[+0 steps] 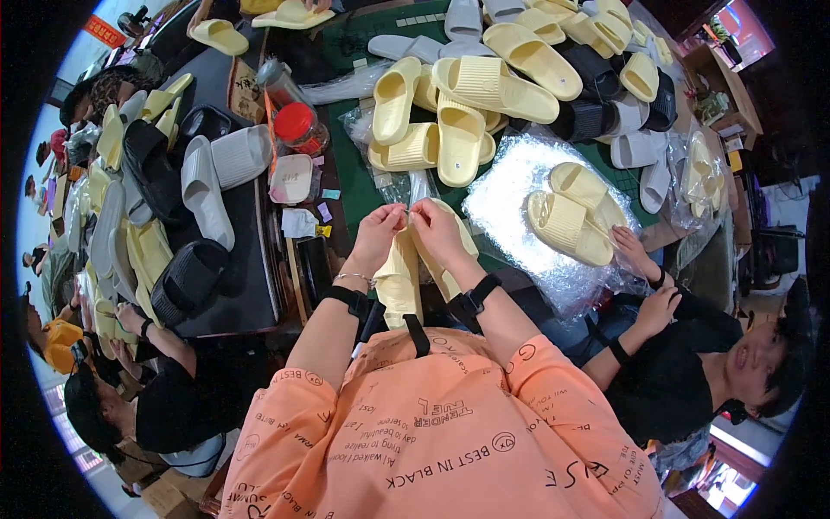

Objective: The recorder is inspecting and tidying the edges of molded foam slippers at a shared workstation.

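Observation:
My left hand (378, 235) and my right hand (437, 229) are both closed in a pinch, fingertips almost touching. Something small and thin sits between them, too small to name. Beneath my hands, a pair of cream slippers stands at the table's near edge. The left cream slipper (399, 290) shows under my left hand; the right cream slipper (467, 238) is partly covered by my right hand and wrist. Just beyond my fingers lies a heap of cream slippers (461, 138) with ribbed straps, with clear plastic around its left side.
On the right, a stack of clear plastic bags (501, 190) bears a bagged cream pair (575, 216), touched by a co-worker's hand (629, 246). A red-lidded jar (298, 125) and a white tub (292, 179) stand left. Black, grey and cream slippers cover the left table (242, 298).

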Demonstrator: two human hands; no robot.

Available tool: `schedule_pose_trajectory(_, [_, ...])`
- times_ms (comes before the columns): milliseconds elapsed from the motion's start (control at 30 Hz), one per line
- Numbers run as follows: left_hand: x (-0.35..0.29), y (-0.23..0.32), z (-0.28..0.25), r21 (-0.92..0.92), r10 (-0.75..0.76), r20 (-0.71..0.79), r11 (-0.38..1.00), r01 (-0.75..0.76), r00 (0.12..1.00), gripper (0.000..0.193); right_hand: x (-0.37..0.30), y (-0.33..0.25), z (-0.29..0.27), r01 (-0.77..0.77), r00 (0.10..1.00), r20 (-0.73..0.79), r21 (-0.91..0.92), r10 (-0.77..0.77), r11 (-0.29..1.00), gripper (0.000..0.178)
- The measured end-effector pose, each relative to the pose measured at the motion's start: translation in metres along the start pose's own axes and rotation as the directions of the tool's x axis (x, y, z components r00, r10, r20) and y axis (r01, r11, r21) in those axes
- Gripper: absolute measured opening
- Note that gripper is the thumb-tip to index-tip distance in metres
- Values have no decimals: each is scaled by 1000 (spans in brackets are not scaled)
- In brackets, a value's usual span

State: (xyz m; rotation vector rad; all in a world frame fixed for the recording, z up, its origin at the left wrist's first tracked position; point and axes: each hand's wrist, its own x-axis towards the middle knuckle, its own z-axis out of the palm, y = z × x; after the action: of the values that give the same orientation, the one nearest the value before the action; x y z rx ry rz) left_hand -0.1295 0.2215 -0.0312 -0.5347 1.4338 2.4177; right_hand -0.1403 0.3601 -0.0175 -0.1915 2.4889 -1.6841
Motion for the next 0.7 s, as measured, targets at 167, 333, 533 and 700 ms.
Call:
schedule_pose_trajectory(167, [-5, 1, 3, 46, 17, -7, 999, -16, 1000, 15, -1, 2, 3, -4, 1000, 8, -1, 4, 1000, 12])
schedule_pose_trajectory(333, [-6, 3, 7, 225, 52, -94, 974, -30, 994, 17, -1, 5, 8, -22, 1000, -7, 34, 22, 999, 13])
schedule_pose_trajectory(533, [-4, -3, 6, 168, 91, -78, 983, -77, 993, 17, -3, 8, 13, -37, 998, -51, 88, 42, 995, 10])
schedule_pose_trajectory(700, [-3, -4, 7, 171, 56, -116, 985, -36, 992, 20, -6, 5, 15, -28, 996, -84, 95, 36, 995, 9])
